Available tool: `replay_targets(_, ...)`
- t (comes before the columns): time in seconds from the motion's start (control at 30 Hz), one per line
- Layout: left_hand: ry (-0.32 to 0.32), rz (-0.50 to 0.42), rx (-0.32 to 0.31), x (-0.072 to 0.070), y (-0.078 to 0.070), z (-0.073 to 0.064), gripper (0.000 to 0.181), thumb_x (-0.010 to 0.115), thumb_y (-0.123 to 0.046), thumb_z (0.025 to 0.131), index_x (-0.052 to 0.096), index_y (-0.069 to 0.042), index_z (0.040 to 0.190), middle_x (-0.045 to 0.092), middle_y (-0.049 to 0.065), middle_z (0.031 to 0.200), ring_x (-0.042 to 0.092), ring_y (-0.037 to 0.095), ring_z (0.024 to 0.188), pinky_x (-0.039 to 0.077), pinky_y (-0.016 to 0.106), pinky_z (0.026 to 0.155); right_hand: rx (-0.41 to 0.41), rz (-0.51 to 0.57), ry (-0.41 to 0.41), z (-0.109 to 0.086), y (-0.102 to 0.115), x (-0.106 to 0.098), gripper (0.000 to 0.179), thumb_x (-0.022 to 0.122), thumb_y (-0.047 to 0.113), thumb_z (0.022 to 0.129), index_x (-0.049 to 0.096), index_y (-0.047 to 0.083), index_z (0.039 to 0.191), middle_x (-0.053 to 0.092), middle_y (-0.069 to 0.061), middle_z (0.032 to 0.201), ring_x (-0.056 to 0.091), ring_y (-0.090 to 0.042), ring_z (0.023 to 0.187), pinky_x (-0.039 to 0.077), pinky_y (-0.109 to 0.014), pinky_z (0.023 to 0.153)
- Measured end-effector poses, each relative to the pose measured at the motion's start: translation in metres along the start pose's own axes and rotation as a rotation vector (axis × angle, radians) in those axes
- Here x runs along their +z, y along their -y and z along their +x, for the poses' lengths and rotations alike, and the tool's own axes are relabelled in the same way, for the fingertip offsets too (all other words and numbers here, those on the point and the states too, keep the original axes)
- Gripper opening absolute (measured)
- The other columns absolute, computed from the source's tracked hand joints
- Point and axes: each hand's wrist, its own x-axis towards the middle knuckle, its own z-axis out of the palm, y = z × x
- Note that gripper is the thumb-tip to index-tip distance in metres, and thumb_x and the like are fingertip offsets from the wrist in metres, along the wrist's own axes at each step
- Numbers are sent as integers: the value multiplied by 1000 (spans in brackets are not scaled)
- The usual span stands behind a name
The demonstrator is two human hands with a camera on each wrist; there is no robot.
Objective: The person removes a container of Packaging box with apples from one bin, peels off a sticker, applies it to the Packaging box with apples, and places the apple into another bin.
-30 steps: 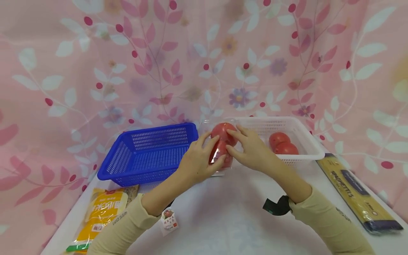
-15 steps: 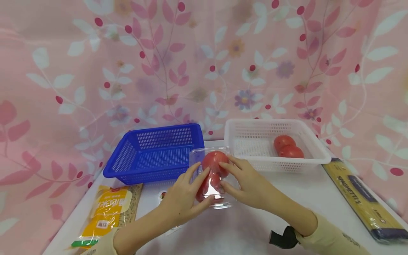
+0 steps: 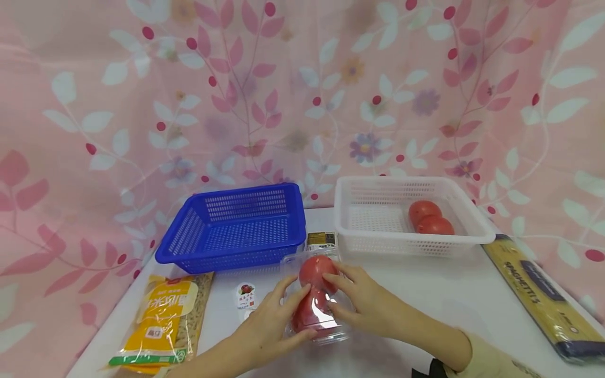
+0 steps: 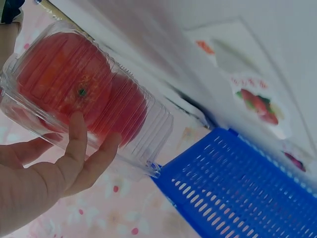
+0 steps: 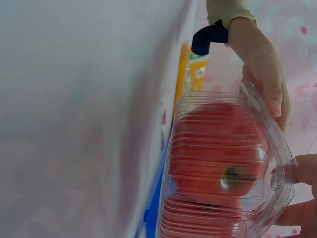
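Observation:
Between both hands is a clear plastic clamshell box (image 3: 326, 337) with red tomatoes (image 3: 311, 307) inside, low over the front middle of the table. My left hand (image 3: 264, 331) holds its left side, fingers spread along the lid. On the opposite side my right hand (image 3: 371, 304) grips it with bent fingers. The left wrist view shows the ribbed box (image 4: 156, 134) with fingers of the left hand (image 4: 49, 178) against its edge. In the right wrist view the box (image 5: 215, 148) is tilted, and the right hand (image 5: 304, 198) touches its rim.
A blue basket (image 3: 231, 257) stands back left, a white basket (image 3: 402, 239) with two boxed tomatoes (image 3: 430, 218) back right. A yellow grain bag (image 3: 163, 320) lies left, a spaghetti pack (image 3: 534, 294) right. A fruit sticker (image 3: 245, 295) and a labelled card (image 3: 321, 239) lie between.
Both hands have brought the clamshell box from between the baskets toward the front of the table. The labelled card behind it has come into sight. The hold looks the same.

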Motion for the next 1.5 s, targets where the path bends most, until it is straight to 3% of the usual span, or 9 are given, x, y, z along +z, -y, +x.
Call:
replay_targets(0.17, 82, -50, -56, 5, 1, -3, 74, 48, -68, 79, 41, -24, 138, 32, 10, 140, 50, 35, 112, 51, 49, 73, 1, 6, 20, -5, -2, 9, 49, 66, 28, 83, 55, 8, 126, 44, -17, 133, 48, -30, 114, 48, -42, 85)
replay_targets(0.43, 114, -49, -4, 16, 5, -7, 77, 49, -65, 80, 40, -17, 139, 29, 11, 141, 50, 33, 112, 51, 45, 78, 43, 34, 83, -11, -6, 19, 49, 63, 30, 85, 52, 10, 129, 42, -16, 136, 47, -29, 116, 49, -43, 82)
replay_targets(0.8, 143, -50, -21, 20, 4, -10, 76, 48, -65, 81, 37, -18, 141, 29, 12, 141, 52, 32, 107, 52, 44, 73, 40, 52, 88, -17, -12, 23, 48, 61, 33, 87, 52, 13, 129, 42, -15, 135, 49, -28, 114, 49, -43, 82)
replay_targets(1.03, 153, 19, -43, 19, 4, -12, 77, 44, -67, 82, 33, -22, 142, 24, 14, 145, 52, 33, 111, 51, 49, 76, 35, 17, 90, -17, -17, 26, 49, 60, 34, 87, 50, 17, 132, 42, -11, 137, 48, -24, 116, 49, -40, 84)
replay_targets(1.13, 186, 59, -99, 14, 4, -9, 83, 43, -73, 77, 31, -24, 143, 22, 14, 147, 52, 34, 111, 51, 51, 72, 45, -10, 87, -17, -19, 24, 49, 61, 35, 86, 51, 19, 132, 42, -10, 137, 47, -22, 116, 49, -39, 84)
replay_targets(1.27, 135, 132, -192, 0, 14, -2, 94, 46, -78, 71, 26, -25, 145, 20, 13, 148, 55, 36, 105, 51, 48, 65, 64, -28, 90, -16, -19, 20, 49, 61, 37, 85, 52, 20, 130, 43, -7, 136, 46, -20, 116, 49, -39, 84)
replay_targets(1.37, 106, 133, -293, -17, 28, 2, 97, 49, -78, 68, 21, -28, 146, 19, 11, 150, 50, 38, 112, 49, 52, 73, 87, -18, 108, -14, -20, 18, 49, 61, 38, 86, 51, 20, 131, 42, -6, 137, 43, -19, 118, 47, -40, 87)
replay_targets(1.5, 185, 89, -395, -35, 47, 1, 96, 48, -79, 68, 21, -31, 146, 20, 9, 150, 33, 37, 128, 36, 63, 89, 86, -14, 103, -12, -21, 16, 50, 62, 36, 85, 51, 19, 130, 42, -8, 137, 41, -21, 121, 46, -41, 89)
